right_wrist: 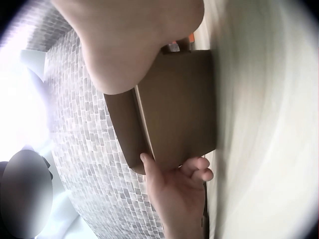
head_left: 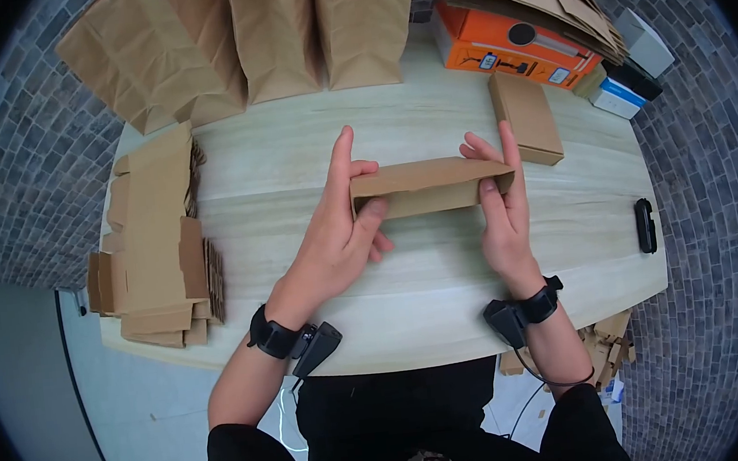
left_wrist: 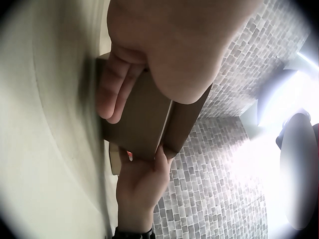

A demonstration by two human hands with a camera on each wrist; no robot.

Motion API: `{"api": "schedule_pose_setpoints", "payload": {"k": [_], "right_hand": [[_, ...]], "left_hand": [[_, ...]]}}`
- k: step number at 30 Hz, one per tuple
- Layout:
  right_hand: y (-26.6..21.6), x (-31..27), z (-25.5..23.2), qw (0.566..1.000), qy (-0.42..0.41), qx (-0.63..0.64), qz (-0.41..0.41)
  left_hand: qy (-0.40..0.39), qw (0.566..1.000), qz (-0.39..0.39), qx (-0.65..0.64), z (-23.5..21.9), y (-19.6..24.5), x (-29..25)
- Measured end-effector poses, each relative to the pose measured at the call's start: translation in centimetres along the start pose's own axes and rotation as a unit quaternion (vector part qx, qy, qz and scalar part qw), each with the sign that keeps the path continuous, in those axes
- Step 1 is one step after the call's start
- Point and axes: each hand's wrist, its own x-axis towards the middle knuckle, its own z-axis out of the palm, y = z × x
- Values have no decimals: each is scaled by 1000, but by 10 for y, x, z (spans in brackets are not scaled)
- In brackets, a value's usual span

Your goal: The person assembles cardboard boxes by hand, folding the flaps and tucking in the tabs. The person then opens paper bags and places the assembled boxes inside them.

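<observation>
- A pale, wood-grained table (head_left: 281, 150) fills the middle of the head view, with a brick-patterned wall (head_left: 707, 144) curving round it.
- The cardboard box (head_left: 434, 172) is held over the near middle of the table, between the two hands, its long side across the person's front.
- It looks partly formed: the main panels stand as a body, while a long flap (left_wrist: 187, 122) sits at an angle to the body rather than flat against it. Closing that side appears to be what is left on this one.
- The left hand (head_left: 325, 235) grips the box's left end, thumb on the near side, the index finger pointing away.
- The right hand (head_left: 505, 226) grips the right end, thumb at the near opening and fingers round the end. Both hands are clamped on the box; how hard they press, I can't tell.
- Beyond the right hand lies a closed carton (head_left: 529, 117), apparently complete.
- Left of the hands, a stack of flattened cardboard (head_left: 155, 224) looks unformed.
- Farther out stand brown paper bags (head_left: 279, 39) and an orange box (head_left: 502, 44); a small black object (head_left: 646, 226) lies near the right edge.
</observation>
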Motion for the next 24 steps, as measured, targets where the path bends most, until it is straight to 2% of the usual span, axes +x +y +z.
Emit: {"api": "schedule_pose_setpoints", "payload": {"k": [4,6,8,9,13,18,24], "right_hand": [[-3,0,-5,999,-37,-25,2],[-5,0,-7,998,-44,-33,1],[-6,0,-10,998,-47,-50,5],[-7,0,-9,998,-48,-50,8],[-7,1,-6,998,-39,-53,13],[-6,1,-10,998,-55,-36,-3],[-4,-1,-4,998,-60,-27,15]], "left_hand": [[-24,1000,-8,9,-5,10,-4],[-50,996,-50,-56,-8,22,-6],[-68,991,-51,-100,-13,24,-6],[-87,985,-52,-143,-14,23,-6],[-93,984,-53,-141,-13,6,-2],[-53,998,-17,3,-6,7,-3],[-5,997,-26,68,-5,20,-4]]}}
